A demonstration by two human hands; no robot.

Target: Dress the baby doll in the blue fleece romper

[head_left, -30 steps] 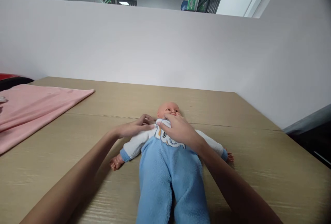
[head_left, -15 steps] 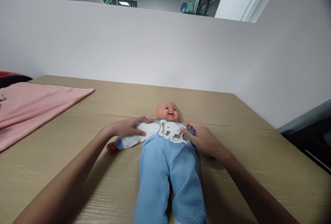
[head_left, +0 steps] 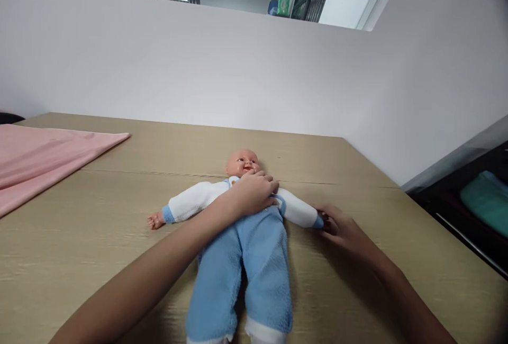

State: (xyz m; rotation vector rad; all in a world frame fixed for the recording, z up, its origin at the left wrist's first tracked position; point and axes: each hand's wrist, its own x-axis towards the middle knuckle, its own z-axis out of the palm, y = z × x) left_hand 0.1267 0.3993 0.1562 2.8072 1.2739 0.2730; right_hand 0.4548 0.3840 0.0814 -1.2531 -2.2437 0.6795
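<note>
Head view: the left hand [head_left: 256, 191] lies over the doll [head_left: 264, 251]'s chest, grip unclear; the right hand [head_left: 341, 228] grasps the doll's sleeved arm [head_left: 297, 209] by its end; cloth [head_left: 51, 159] left of the doll.

Wood-grain tabletop [head_left: 190, 148] under a doll [head_left: 264, 259] on its back and a pink cloth [head_left: 43, 159]

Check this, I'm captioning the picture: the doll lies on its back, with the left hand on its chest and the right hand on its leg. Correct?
Not quite: the right hand is at the blue cuff of the doll, not on its leg, as the head view shows.
</note>
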